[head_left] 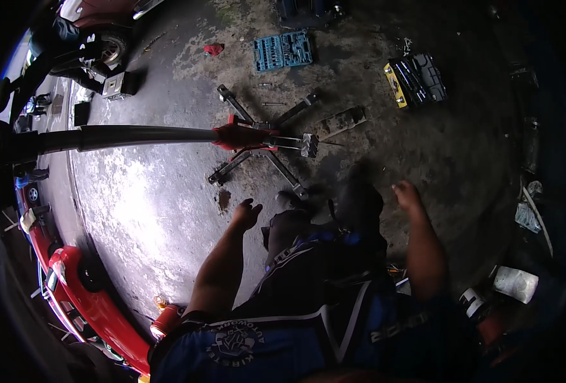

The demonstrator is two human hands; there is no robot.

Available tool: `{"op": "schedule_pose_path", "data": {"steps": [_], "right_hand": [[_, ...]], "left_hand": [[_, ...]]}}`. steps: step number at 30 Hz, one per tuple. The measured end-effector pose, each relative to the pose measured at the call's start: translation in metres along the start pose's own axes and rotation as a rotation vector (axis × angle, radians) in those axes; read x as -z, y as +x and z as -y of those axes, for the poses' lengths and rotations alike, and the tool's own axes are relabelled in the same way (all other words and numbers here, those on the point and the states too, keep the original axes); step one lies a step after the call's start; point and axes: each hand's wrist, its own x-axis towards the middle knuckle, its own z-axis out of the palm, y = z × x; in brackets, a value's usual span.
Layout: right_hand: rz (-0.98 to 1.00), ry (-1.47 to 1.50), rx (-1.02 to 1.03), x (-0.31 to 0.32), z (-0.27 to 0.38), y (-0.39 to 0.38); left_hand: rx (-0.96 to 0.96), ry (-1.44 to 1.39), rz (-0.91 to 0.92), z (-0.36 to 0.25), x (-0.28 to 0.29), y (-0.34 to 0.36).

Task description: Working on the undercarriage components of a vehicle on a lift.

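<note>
My left hand [248, 214] hangs with loosely bent, parted fingers, holding nothing. My right hand [405, 195] hangs open at the right, also holding nothing. Just ahead of my feet stands a red hydraulic jack stand [235, 134] on splayed metal legs, with a foot pedal [308, 145] and a long black shaft [145, 135] reaching left; neither hand touches it. A dark, stained flat piece [342, 123] and a thin rod [273, 103] lie beside it on the concrete floor [136, 210].
A blue socket case [283, 51], yellow-black toolbox [414, 80] and red cloth [213, 49] lie ahead. A metal box [118, 85] and maroon car [98, 13] are upper left. Red car [101, 303] and person in blue [27, 179] are at left; white container [513, 284] lower right.
</note>
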Motion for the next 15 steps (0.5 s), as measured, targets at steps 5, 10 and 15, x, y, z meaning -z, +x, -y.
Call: {"op": "schedule_pose_path", "data": {"steps": [5, 10, 15], "right_hand": [[0.210, -0.170, -0.024, 0.025, 0.004, 0.059], [0.356, -0.315, -0.014, 0.050, 0.032, 0.130], [0.722, 0.171, 0.028, 0.038, 0.077, 0.142]], "left_hand": [[0.173, -0.473, -0.243, -0.045, -0.006, 0.003], [0.295, -0.387, -0.433, -0.119, -0.062, 0.013], [-0.388, -0.359, -0.532, -0.337, -0.087, 0.007]]}}
